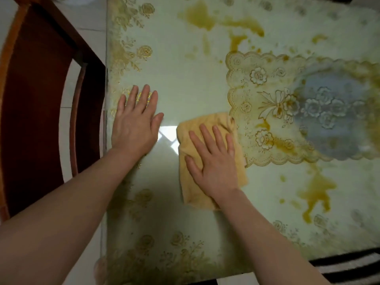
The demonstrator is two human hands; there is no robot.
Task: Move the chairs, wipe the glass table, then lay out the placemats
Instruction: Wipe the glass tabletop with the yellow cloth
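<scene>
Nearest me, left grip (134, 124) lies flat and empty on the glass counter (195, 83); right grip (213, 161), fingers straight, presses a yellow cloth (192, 195) (ochre stains (198, 16) spread nearby).

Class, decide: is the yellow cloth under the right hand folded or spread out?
Folded: the cloth shows thick doubled edges, pressed flat beneath the right hand.

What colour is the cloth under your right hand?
Pale yellow, plain, no pattern; the cloth shows best in the head view, the only one.
</scene>
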